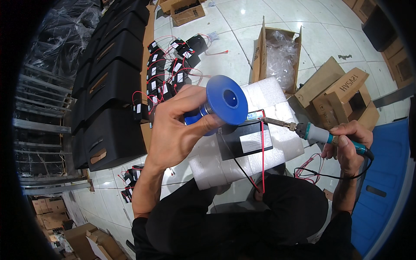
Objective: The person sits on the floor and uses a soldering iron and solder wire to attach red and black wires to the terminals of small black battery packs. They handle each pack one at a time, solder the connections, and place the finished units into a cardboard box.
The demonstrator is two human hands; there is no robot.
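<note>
My left hand (pixel 175 123) is closed around a blue spool of solder wire (pixel 232 110), held over the left part of a black battery (pixel 234 145). In my right hand (pixel 349 145) is a soldering iron (pixel 318 133) with a grey and teal handle; its tip reaches the battery's far right corner, where a red wire (pixel 263 160) meets the top. A black wire (pixel 245 169) runs down from the battery's left side. The battery, with a white label, lies on a white foam block (pixel 208 167) in front of my knees. The spool hides the battery's far left corner.
Several black batteries (pixel 177 78) with red wires stand on the tiled floor at the far left, beside large black cases (pixel 115 134). Open cardboard boxes (pixel 258 60) (pixel 342 104) lie beyond the foam. Loose red and black wires (pixel 310 169) and a blue plastic panel (pixel 385 173) are at right.
</note>
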